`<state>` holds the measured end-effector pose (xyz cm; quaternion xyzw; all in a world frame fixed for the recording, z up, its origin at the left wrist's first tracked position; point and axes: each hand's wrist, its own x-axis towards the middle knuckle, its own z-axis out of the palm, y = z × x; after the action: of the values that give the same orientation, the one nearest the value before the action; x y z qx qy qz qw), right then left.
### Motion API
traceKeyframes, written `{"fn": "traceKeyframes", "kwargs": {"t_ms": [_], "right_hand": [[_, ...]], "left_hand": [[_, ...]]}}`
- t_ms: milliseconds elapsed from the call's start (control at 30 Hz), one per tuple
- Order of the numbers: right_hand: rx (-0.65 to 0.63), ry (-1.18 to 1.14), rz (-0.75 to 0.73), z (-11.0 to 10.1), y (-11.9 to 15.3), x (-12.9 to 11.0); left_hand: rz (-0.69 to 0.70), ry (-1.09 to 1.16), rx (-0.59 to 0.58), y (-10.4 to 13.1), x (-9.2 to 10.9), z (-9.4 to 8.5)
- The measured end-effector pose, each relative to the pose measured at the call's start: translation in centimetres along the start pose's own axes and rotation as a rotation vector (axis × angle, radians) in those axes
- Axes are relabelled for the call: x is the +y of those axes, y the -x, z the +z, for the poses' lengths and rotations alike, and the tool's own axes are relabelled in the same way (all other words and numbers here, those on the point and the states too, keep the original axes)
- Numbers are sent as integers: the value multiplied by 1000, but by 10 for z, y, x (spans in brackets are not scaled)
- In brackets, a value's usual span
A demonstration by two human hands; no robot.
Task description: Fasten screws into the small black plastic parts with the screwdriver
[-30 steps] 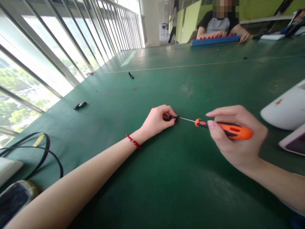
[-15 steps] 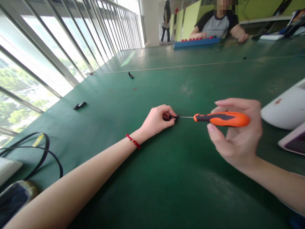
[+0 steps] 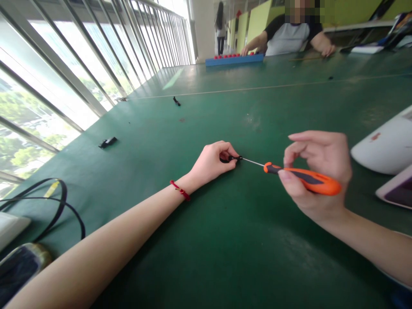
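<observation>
My left hand, with a red string bracelet at the wrist, pinches a small black part against the green table. The thin shaft of an orange and black screwdriver reaches to that part, its tip at the part's right end. My right hand has the screwdriver's handle lying across thumb and palm, with the thumb on the handle near its front; the index finger is raised off it. The handle tilts down to the right.
Two small black pieces lie at the left. A cable and a phone-like object are lower left. White objects stand at right. Across the table, a person touches a blue tray. Railing lines the left.
The screwdriver's handle end has dropped toward me, and the fingers of my right hand have shifted around it. My left hand stays put. The blue tray across the table has moved left.
</observation>
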<state>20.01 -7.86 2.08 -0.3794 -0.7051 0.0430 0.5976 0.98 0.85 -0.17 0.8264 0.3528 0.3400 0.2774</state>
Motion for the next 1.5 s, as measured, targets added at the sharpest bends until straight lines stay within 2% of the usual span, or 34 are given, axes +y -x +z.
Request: {"fn": "traceKeyframes", "kwargs": {"t_ms": [133,233,333,400,500,567,633,733,800,933,1033,1133,1200,1367,1500], "right_hand": [[-87,170,-41,-2,1,-5],[-8,139,-60,-1,2,-4],[68,-7,-73,1,1,0],[27,-63,-35,1,0,0],[-76,84,-4,-1,0,-3],[-91,174,-26,-2,2,-5],[-49,169,-54,-1,3,-4],[43,33,-61,1,2,-1],[27,-2,-10,1,1,0],[-55,168,86,0,-1,-4],[11,174,37,0,0,-2],[68,50,2,1,-1,4],[39,11,22,1,-1,4],[-25,161,53,0,0,-4],[70,47,-60,2,-2,-1]], "left_hand": [[-2,1,1,0,0,0],[0,1,-1,0,0,0],[4,2,-1,-1,-1,0],[5,2,0,-1,-1,0],[1,0,2,-1,-1,0],[1,-2,4,-1,0,0],[3,-3,3,-1,0,0],[-1,-5,2,0,0,0],[-3,-3,1,0,0,0],[-6,-1,-4,0,0,0],[-7,-6,-2,-1,1,0],[-6,-6,-2,-1,1,0],[-6,-3,-4,-1,1,0],[-1,5,-5,-1,0,0],[-1,3,5,0,0,0]]}}
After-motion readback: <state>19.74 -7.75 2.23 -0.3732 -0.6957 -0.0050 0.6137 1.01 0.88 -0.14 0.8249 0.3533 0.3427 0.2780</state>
